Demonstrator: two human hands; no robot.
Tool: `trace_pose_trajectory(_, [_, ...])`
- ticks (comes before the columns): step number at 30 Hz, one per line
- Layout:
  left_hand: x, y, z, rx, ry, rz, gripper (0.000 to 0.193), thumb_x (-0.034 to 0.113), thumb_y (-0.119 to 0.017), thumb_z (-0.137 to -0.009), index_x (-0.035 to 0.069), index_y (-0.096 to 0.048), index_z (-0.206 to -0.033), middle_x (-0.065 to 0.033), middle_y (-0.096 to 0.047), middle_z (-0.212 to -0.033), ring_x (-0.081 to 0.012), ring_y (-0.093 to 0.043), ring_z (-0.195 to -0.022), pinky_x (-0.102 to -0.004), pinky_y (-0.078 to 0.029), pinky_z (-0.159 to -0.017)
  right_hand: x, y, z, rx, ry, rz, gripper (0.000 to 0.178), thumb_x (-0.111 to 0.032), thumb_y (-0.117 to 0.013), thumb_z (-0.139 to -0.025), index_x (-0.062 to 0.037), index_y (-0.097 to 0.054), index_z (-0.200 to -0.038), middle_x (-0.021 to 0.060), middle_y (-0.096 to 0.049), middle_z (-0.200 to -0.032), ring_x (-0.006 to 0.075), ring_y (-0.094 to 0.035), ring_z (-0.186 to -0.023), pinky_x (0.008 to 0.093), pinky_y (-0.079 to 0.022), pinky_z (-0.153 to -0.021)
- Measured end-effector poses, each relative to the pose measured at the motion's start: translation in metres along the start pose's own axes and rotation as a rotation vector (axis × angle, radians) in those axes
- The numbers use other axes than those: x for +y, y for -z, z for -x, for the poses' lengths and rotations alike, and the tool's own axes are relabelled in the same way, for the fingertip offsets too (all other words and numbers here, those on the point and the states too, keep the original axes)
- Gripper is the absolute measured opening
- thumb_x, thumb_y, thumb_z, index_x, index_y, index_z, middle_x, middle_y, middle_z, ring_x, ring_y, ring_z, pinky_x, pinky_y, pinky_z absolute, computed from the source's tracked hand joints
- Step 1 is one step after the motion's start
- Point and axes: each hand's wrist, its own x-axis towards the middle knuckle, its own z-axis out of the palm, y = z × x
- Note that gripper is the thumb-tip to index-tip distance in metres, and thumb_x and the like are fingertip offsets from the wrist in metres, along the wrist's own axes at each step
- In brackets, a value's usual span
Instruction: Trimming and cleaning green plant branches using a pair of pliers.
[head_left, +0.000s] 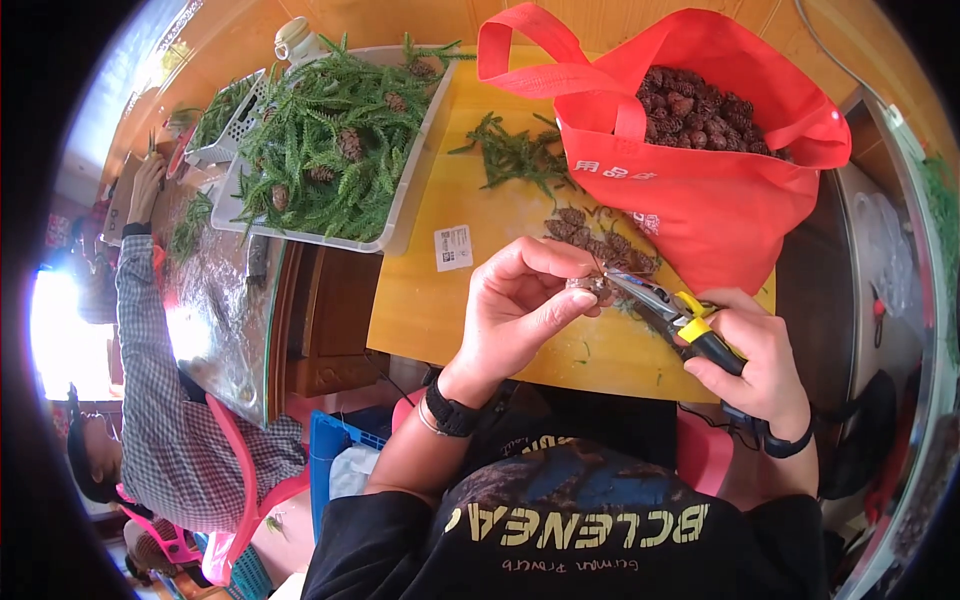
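Observation:
Between its thumb and fingers, my left hand (525, 300) pinches a small brown pine cone (590, 288) above the yellow tabletop (425, 315). My right hand (750, 350) is wrapped round pliers (690, 315) with black and yellow handles. The jaws of the pliers reach to the cone, where a thin wire seems to stick up; whether they grip it I cannot tell. Just beyond my hands lies a small pile of pine cones (575, 230), partly hidden by the pliers and fingers.
A red bag (690, 215) full of pine cones stands at the far right. Green artificial sprigs with cones fill a white plastic bin (400, 225) at the far left. Loose sprigs (515, 155) and a white label (453, 248) lie between. At left, another person (190, 430) sits at a table.

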Motion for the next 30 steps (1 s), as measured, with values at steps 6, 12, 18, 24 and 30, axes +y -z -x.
trace_pose_trajectory(6, [0.002, -0.001, 0.0, 0.022, 0.045, 0.0, 0.017, 0.005, -0.065, -0.079, 0.001, -0.051, -0.088, -0.0128, -0.056, -0.09, -0.0205, -0.063, -0.078, -0.0282, -0.052, -0.065, -0.002, 0.0, -0.001, -0.015, -0.055, 0.026, 0.017, -0.01, -0.069, -0.064, 0.0002, -0.059, -0.074, 0.0113, -0.064, -0.074, 0.0319, -0.059, -0.083, 0.0343, -0.047, -0.067])
trace_pose_trajectory(12, [0.003, -0.002, 0.0, 0.027, 0.041, 0.002, 0.017, 0.006, -0.066, -0.078, 0.0, -0.052, -0.086, -0.0113, -0.056, -0.085, -0.0199, -0.063, -0.077, -0.0281, -0.052, -0.064, -0.002, -0.002, -0.002, 0.023, -0.04, 0.054, 0.018, -0.007, -0.07, -0.062, 0.0004, -0.056, -0.069, 0.0116, -0.063, -0.07, 0.0329, -0.06, -0.077, 0.0346, -0.047, -0.065])
trace_pose_trajectory(18, [0.006, -0.003, 0.0, 0.016, 0.074, 0.007, 0.017, 0.007, -0.067, -0.078, 0.0, -0.052, -0.086, -0.0118, -0.056, -0.085, -0.0198, -0.062, -0.077, -0.0279, -0.052, -0.064, -0.002, -0.004, -0.002, 0.049, -0.012, 0.062, 0.021, -0.008, -0.072, -0.062, 0.0003, -0.053, -0.065, 0.0134, -0.056, -0.062, 0.034, -0.059, -0.074, 0.035, -0.046, -0.062])
trace_pose_trajectory(24, [0.005, -0.002, 0.0, 0.022, 0.078, -0.003, 0.016, 0.004, -0.066, -0.078, 0.0, -0.053, -0.086, -0.0123, -0.056, -0.087, -0.0192, -0.062, -0.076, -0.0278, -0.052, -0.065, -0.001, -0.007, -0.002, 0.081, 0.023, 0.093, 0.024, -0.008, -0.072, -0.061, 0.001, -0.05, -0.064, 0.0155, -0.054, -0.062, 0.0354, -0.058, -0.07, 0.036, -0.045, -0.059])
trace_pose_trajectory(30, [-0.001, -0.003, 0.001, 0.032, -0.17, -0.347, 0.018, -0.008, -0.063, -0.077, -0.004, -0.054, -0.092, -0.0125, -0.056, -0.1, -0.0161, -0.058, -0.09, -0.0266, -0.051, -0.076, -0.005, -0.014, 0.001, 0.122, -0.047, 0.14, 0.024, -0.007, -0.073, -0.064, 0.0017, -0.053, -0.072, 0.0184, -0.057, -0.075, 0.0334, -0.058, -0.07, 0.0352, -0.047, -0.061])
